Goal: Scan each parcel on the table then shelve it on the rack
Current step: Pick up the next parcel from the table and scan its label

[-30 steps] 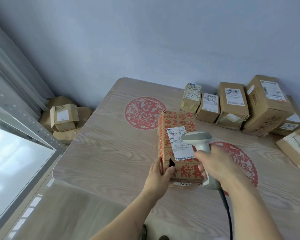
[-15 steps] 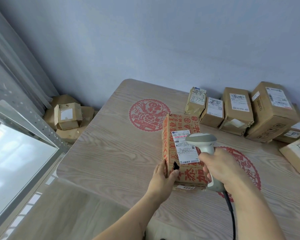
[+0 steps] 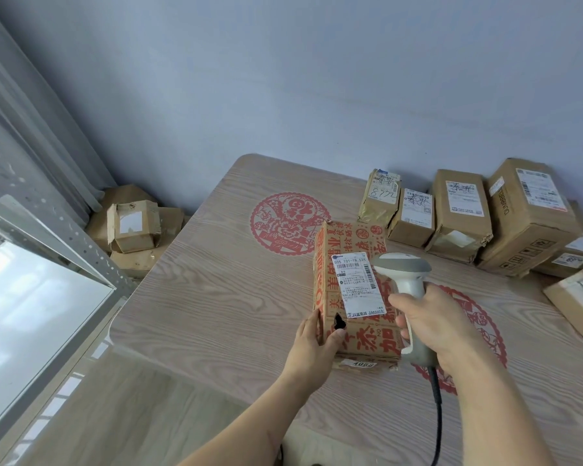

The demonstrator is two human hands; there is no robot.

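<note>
Blue-grey wall (image 3: 283, 79) at the far side, pale curtain (image 3: 31, 129) at far left, heap of crumpled cardboard boxes (image 3: 133, 227) on the floor in the far left corner, wood-look floor (image 3: 115, 415) near left

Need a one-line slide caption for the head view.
Left hand steadies the printed parcel while right hand aims the scanner.

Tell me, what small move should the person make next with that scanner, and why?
Probably tilt the scanner a little left, so its head faces the white label, then trigger it. The right hand grips the handle with the head beside the label, while the left hand holds the red-printed parcel on the table, label up.
</note>
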